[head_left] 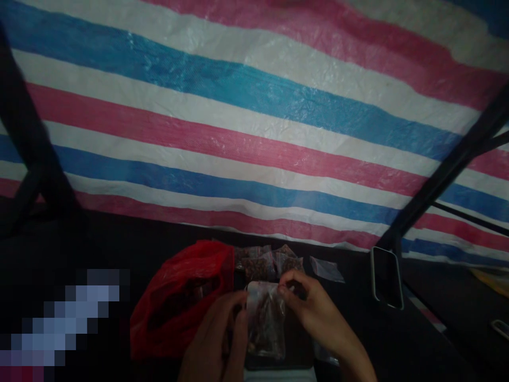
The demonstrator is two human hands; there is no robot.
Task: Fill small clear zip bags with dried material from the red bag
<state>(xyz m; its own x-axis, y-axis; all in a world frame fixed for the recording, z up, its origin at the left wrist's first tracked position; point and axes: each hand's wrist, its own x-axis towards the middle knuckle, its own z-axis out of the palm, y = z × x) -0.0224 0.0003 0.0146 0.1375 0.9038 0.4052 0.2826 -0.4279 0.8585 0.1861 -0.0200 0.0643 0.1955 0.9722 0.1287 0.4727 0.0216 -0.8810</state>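
Two hands work low in the picture, and between them is one small clear bag [265, 321] with dark, brownish contents, held upright just above a dark flat surface. The left hand [217, 339] closes around the bag's left edge, fingers curled against the plastic. The right hand [314, 305] pinches the top right corner of the bag between thumb and fingertips — the grip is pressed together on the plastic rim. Both forearms are cut off by the bottom edge.

Just left of the bag, touching the left hand's side, lies one red plastic bag [181, 297], open and crumpled; what is inside it is too dark to make out. Behind the hands sits a small heap of filled clear bags [266, 261] — at least three, though the exact count is hard to tell in the dim light. One empty clear bag [326, 269] lies flat to the right of that heap. Further right, one phone [386, 277] with a dark screen rests on the table [99, 249].

A striped sheet [254, 116] in blue, white and pink fills the background. Two dark poles cross it at the sides, and a blurred patch covers the lower left corner.
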